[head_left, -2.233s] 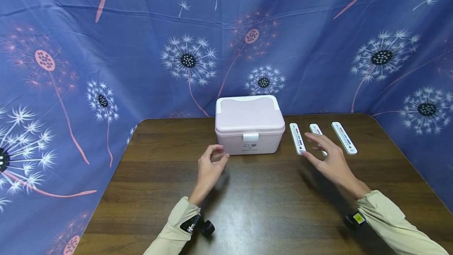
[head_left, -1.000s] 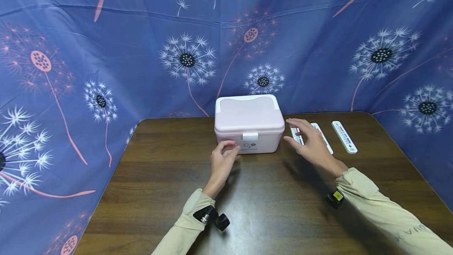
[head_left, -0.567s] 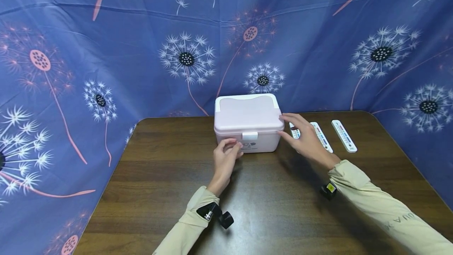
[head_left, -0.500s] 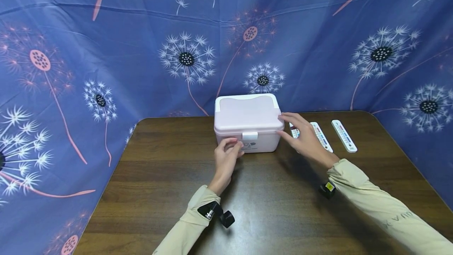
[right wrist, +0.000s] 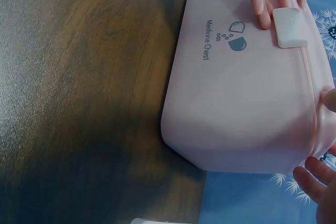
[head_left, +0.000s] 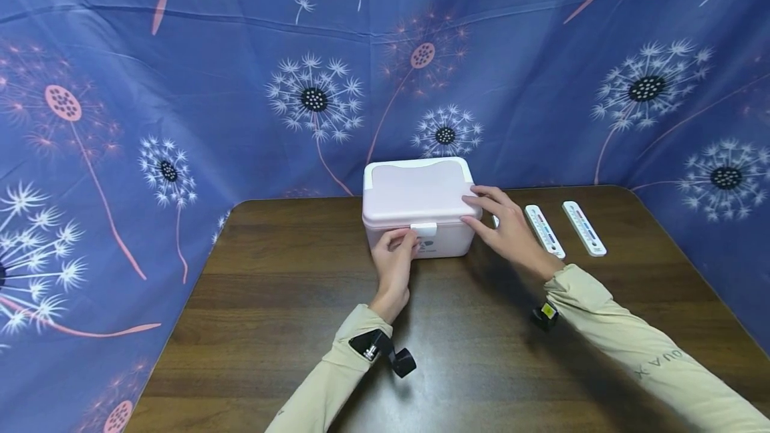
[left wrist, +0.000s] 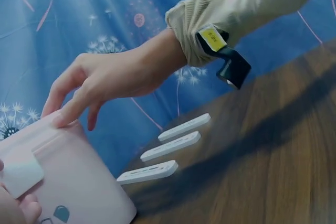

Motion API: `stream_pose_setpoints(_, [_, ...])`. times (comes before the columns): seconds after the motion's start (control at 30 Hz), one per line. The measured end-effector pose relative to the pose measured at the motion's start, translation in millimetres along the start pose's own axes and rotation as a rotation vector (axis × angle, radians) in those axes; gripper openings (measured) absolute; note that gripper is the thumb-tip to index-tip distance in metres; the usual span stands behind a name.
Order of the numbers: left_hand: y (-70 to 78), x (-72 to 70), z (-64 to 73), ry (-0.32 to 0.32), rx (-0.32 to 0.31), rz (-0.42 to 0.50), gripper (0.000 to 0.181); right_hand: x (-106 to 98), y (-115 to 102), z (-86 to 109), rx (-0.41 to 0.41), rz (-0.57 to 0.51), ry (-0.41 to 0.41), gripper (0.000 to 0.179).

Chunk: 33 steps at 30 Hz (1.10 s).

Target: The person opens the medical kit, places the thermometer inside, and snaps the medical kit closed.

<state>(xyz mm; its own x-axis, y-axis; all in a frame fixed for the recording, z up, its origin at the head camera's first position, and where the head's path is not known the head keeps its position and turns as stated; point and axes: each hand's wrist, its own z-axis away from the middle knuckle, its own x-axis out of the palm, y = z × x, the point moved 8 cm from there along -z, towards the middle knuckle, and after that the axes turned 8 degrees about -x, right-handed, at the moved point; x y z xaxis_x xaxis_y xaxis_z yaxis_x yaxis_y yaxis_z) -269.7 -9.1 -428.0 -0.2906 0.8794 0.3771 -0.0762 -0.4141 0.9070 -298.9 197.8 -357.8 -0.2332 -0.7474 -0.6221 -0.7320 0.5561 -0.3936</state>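
Observation:
A pale pink medicine chest (head_left: pixel 421 196) with a white-edged lid stands shut at the back of the table. Its white latch (head_left: pixel 424 229) lies flat against the front. My left hand (head_left: pixel 394 264) has its fingertips at the latch's left edge and on the chest's front, as the right wrist view shows. With thumb at the lid's front rim and fingers on top, my right hand (head_left: pixel 508 229) rests on the lid's right front corner. In the right wrist view, "Medicine Chest" and a capsule print (right wrist: pixel 237 44) show on the front.
To the right of the chest lie three white strip thermometers: one thermometer (head_left: pixel 545 231), a farther thermometer (head_left: pixel 585 228), and one largely hidden behind my right hand, whose edge shows in the left wrist view (left wrist: pixel 149 171). A blue dandelion cloth (head_left: pixel 240 85) hangs behind the wooden table (head_left: pixel 271 286).
My right hand has come left from over the thermometers onto the lid's right corner. My left hand has slid right along the chest's front, up to the latch. The chest stays shut.

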Motion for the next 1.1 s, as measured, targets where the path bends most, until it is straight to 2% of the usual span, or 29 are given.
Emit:
stream_pose_setpoints(0.2, [-1.7,2.4,-0.7,0.055,0.010,0.079,0.013,-0.6,-2.5,-2.9,-0.020,0.000,0.026,0.040])
stream_pose_setpoints(0.6, [-7.1,3.0,-2.8,0.094,-0.024,0.112,0.014,-2.2,-3.5,-1.4,-0.022,0.002,0.046,0.039])
stream_pose_setpoints(1.1, [-5.2,3.7,-3.7,0.073,-0.049,0.140,0.012,-3.4,-6.2,-2.0,-0.016,-0.013,0.076,0.038])
